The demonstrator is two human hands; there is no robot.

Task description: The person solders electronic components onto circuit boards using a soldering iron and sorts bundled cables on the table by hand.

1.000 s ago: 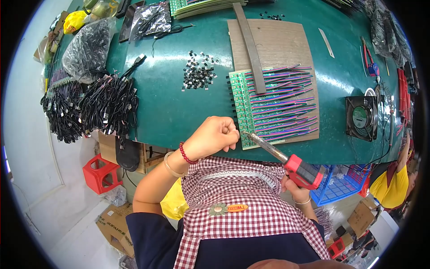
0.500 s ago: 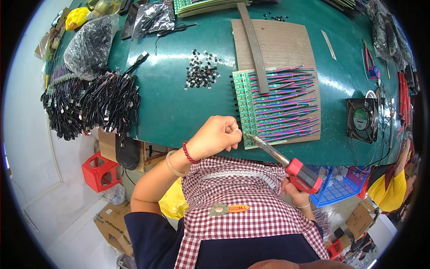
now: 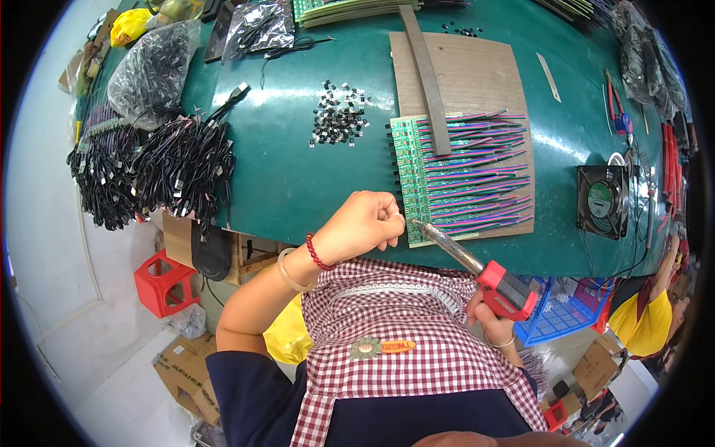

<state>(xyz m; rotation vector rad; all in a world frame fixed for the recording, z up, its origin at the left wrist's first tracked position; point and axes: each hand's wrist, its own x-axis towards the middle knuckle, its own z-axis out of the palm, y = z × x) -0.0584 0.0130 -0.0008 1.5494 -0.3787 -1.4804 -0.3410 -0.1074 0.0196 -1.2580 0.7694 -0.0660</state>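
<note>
at the frame's centre, the left hand (image 3: pixel 370 222) curls its fingers by the board (image 3: pixel 410 182); i cannot tell if they pinch anything. lower right of centre, the right hand (image 3: pixel 493 325) grips the iron (image 3: pixel 460 251), tip at the board's lower end.

Electronics assembly w/shop, by the look of it: big green bench (image 3: pixel 283 186) w/ circuit bds (image 3: pixel 411 171), rows of coloured wires (image 3: pixel 477 179) & a soldering iron (image 3: pixel 509 289) at its near edge. Pile of small blk comps (image 3: pixel 339 119) left of bds, bundled blk cables (image 3: pixel 182 164) further left, elec. fan (image 3: pixel 602 200) at right. Cardboard box (image 3: pixel 182 376) & red stool (image 3: pixel 160 287) near left; co-worker in yellow (image 3: pixel 644 324) near right.
</note>
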